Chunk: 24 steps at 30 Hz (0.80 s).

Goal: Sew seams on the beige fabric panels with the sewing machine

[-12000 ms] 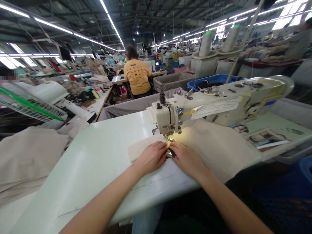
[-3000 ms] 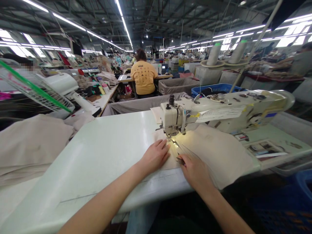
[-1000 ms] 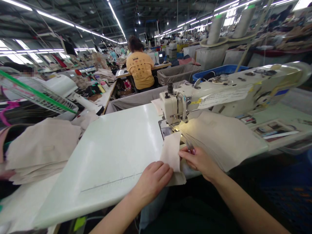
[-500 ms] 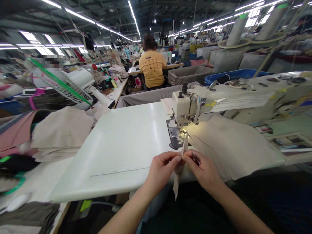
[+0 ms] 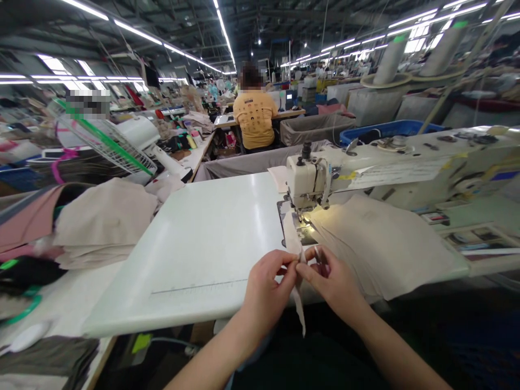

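A narrow beige fabric strip [image 5: 293,236] runs from beside the needle area of the sewing machine [image 5: 303,179] down past the table's front edge. My left hand [image 5: 270,281] pinches it near its middle, fingertips together. My right hand [image 5: 331,279] meets it there from the right, thumb and finger closed on the strip; a small dark object, too unclear to name, shows among its fingers. To the right, a stack of beige fabric panels [image 5: 377,244] lies on the table under the machine's arm, its left edge near the lit needle.
The pale tabletop [image 5: 195,233] carries a printed ruler line. Left of it are a pile of beige fabric [image 5: 103,216] and a tilted fan [image 5: 109,135]. Thread cones [image 5: 390,62] stand at back right. A person in a yellow shirt [image 5: 255,116] sits ahead, facing away.
The strip's upper end has swung left, away from the needle, and now shows its flat side. Its lower end has shifted slightly right. My hands have turned a little, still together.
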Each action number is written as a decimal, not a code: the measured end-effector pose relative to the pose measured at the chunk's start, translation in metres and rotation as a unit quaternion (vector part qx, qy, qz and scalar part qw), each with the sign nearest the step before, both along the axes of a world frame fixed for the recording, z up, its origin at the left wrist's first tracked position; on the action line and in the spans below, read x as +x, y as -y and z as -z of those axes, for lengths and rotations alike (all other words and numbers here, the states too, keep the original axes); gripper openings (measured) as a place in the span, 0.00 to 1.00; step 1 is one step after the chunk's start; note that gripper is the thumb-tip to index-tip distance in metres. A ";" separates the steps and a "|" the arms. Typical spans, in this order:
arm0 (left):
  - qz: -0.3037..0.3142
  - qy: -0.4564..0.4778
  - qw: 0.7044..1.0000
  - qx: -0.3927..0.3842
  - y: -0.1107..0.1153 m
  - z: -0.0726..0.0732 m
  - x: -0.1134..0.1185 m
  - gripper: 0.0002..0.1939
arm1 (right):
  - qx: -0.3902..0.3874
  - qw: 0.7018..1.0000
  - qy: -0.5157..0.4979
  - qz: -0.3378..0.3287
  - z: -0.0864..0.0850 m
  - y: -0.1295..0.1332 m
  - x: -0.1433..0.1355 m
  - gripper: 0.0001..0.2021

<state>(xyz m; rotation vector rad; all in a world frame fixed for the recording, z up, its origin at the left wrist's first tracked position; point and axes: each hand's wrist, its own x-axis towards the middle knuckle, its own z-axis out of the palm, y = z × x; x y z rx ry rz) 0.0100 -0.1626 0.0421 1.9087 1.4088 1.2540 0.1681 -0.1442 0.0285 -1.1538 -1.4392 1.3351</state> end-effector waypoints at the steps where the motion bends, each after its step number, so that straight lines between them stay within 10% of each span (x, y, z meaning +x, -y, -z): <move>1: 0.005 -0.004 1.000 0.009 0.001 0.000 0.001 0.06 | -0.008 1.000 -0.011 -0.005 -0.001 -0.001 0.000 0.14; 10: -0.020 -0.114 0.986 0.123 0.001 0.010 0.003 0.06 | 0.164 0.975 0.104 0.109 -0.006 0.006 -0.006 0.08; 20: -0.001 -0.127 0.984 0.127 0.001 0.003 0.004 0.07 | -0.165 0.977 -0.132 -0.041 -0.011 0.000 0.007 0.09; 24: 0.015 -0.057 0.996 0.060 0.001 -0.002 0.007 0.07 | -0.184 0.967 -0.166 -0.065 -0.014 0.001 0.010 0.11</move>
